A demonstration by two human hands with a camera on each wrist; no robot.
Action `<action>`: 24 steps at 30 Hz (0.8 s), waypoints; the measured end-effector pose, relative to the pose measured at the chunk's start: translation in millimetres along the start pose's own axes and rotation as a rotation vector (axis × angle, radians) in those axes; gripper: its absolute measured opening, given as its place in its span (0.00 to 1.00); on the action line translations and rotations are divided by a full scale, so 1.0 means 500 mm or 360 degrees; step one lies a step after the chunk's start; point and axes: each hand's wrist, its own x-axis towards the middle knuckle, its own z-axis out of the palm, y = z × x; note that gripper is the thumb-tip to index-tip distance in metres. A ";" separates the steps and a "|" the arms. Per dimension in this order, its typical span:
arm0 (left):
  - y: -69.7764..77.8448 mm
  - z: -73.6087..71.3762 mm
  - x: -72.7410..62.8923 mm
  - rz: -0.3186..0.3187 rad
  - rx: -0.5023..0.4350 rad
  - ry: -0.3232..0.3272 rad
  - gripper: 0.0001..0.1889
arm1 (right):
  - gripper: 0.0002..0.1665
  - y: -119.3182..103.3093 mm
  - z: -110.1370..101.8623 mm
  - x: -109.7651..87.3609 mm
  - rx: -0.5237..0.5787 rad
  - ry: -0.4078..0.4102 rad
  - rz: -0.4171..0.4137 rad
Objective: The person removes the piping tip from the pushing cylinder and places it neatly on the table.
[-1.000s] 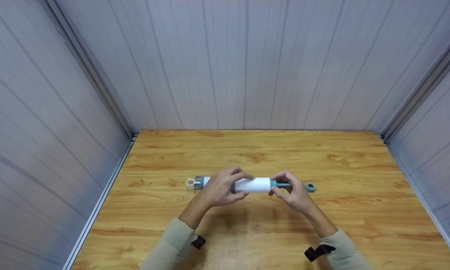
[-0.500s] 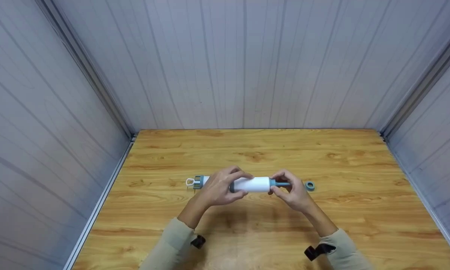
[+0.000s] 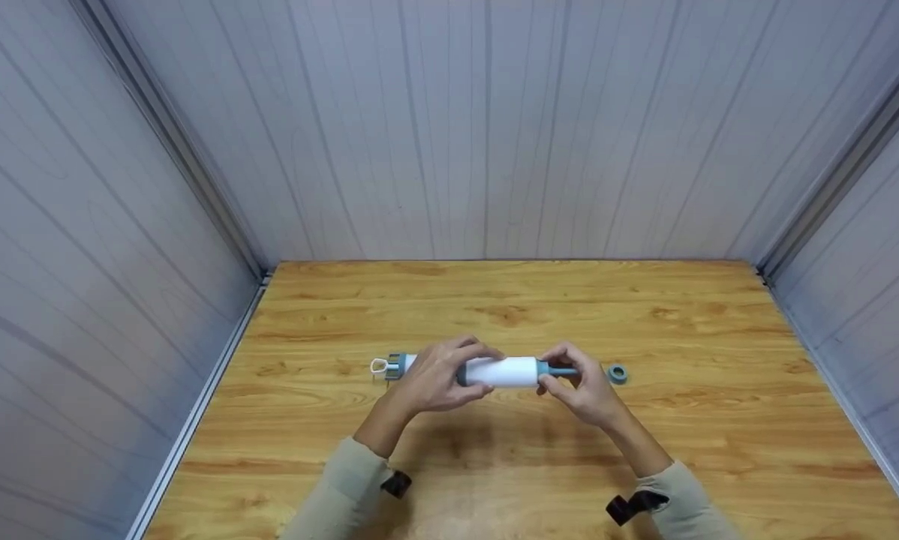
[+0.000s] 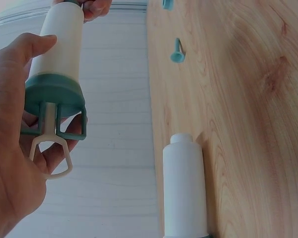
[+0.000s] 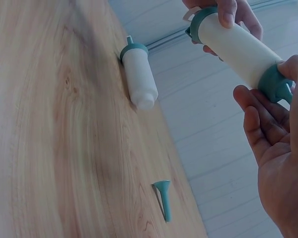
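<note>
A white syringe-like tube (image 3: 500, 372) is held roughly level between both hands. My left hand (image 3: 438, 375) grips it near the teal collar (image 4: 54, 91), which has finger loops and a white ring handle (image 4: 52, 156) behind it. At the tube's other end my right hand (image 3: 583, 384) pinches a teal end cap (image 5: 274, 82) between thumb and fingers. In the right wrist view, the right hand's other fingers extend below the cap. A second white tube (image 5: 140, 77) with a teal collar lies on the table, partly hidden behind my left hand in the head view.
A teal funnel-shaped nozzle (image 5: 163, 198) lies on the wooden table (image 3: 509, 315), beyond the second tube's rounded end. A teal ring (image 3: 617, 373) rests to the right of my right hand. Pale panel walls (image 3: 449, 135) stand at the back and both sides.
</note>
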 end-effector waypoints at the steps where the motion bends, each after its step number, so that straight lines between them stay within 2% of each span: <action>1: -0.001 0.001 -0.001 -0.0001 -0.0011 -0.0002 0.22 | 0.15 0.000 0.000 0.000 0.0011 -0.0001 -0.0001; 17: 0.006 -0.013 0.013 -0.0030 -0.0058 -0.0051 0.23 | 0.16 -0.006 -0.010 0.005 0.0042 -0.0012 -0.0071; 24: 0.002 -0.018 0.010 -0.0043 -0.0052 -0.0069 0.23 | 0.16 -0.009 -0.006 0.008 0.0022 -0.0032 -0.0092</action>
